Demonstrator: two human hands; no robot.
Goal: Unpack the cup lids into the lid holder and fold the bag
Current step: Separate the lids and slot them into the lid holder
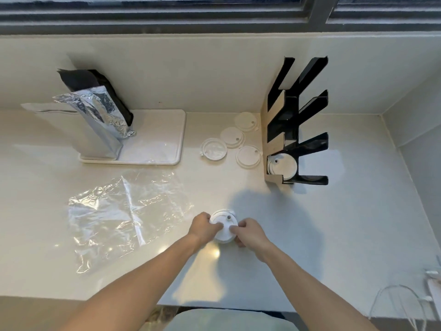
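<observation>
A short stack of white cup lids (pixel 223 226) is gripped from both sides above the counter's near middle. My left hand (pixel 202 226) pinches its left edge and my right hand (pixel 248 231) its right edge. Several loose white lids (pixel 213 149) lie flat farther back, left of the black lid holder (pixel 296 125). The holder's nearest slot has a few lids (pixel 282 167) standing in it; its other slots look bare. The clear plastic bag (pixel 126 211) lies crumpled and flat on the counter to the left of my hands.
A white tray (pixel 167 139) at the back left carries upright silver and black foil bags (pixel 95 111). A wall and window frame run along the back, a side wall on the right. White cables (pixel 405 299) lie at the near right corner.
</observation>
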